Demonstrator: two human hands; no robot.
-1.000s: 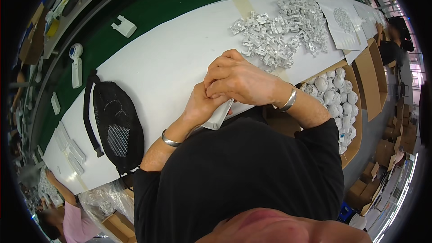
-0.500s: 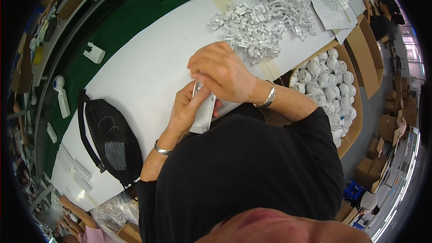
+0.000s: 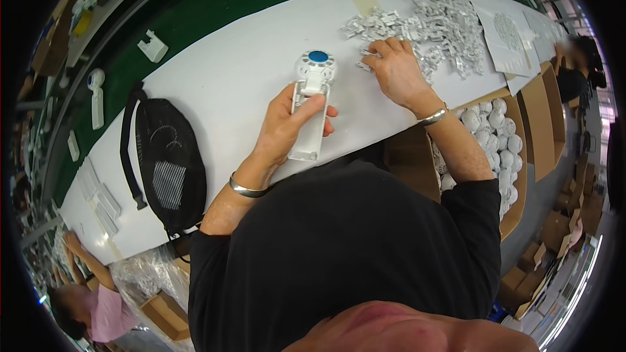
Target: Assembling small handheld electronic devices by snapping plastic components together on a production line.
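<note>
My left hand (image 3: 287, 124) is closed around the long handle of a white handheld fan (image 3: 312, 132), thumb lying over its upper part. The fan's round slotted head bears a blue disc and points away from me. To the right, my right hand (image 3: 399, 72) reaches to the near-left edge of a pile of small white plastic parts (image 3: 450, 19). Its fingers are bent together among the parts; what lies between the fingertips is too small to make out.
A black mesh bag (image 3: 171, 163) lies on the white table at left. To my right, an open cardboard box (image 3: 518, 212) holds several round white fan heads (image 3: 486, 120). Beyond the table, a green conveyor (image 3: 202, 16) carries white housings (image 3: 153, 47). A person in pink (image 3: 111, 309) works at lower left.
My right hand has left the handle and moved right to the pile. The left hand has tilted the fan into view, its round head with the blue disc now showing. The whole view has shifted.
</note>
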